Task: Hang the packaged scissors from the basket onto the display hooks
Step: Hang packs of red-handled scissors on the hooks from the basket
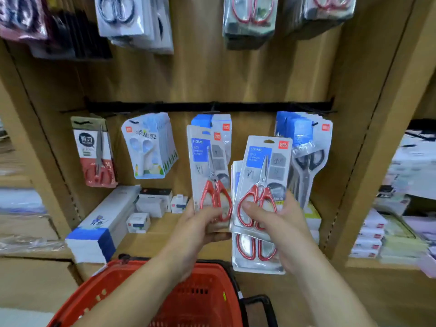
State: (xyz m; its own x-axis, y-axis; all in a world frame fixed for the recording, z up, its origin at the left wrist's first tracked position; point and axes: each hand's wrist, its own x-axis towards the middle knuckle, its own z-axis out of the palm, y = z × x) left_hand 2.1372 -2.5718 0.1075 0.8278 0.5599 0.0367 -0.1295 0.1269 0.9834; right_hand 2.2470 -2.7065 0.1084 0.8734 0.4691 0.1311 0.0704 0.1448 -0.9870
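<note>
L hand (200, 225) grips one pack (207, 161) by its base, top up near the rail (236, 106), prob ready to hook. R hand (280, 223) clamps spare packs (262, 171), fanned, thumb across, so the next peels off. Basket (203, 300) sits below.

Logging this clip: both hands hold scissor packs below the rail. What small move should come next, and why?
Probably lift the pack in the left hand so its top slides onto the middle hook. Its top sits just below that hook, where matching packs hang, and the right hand grips a stack waiting its turn.
</note>
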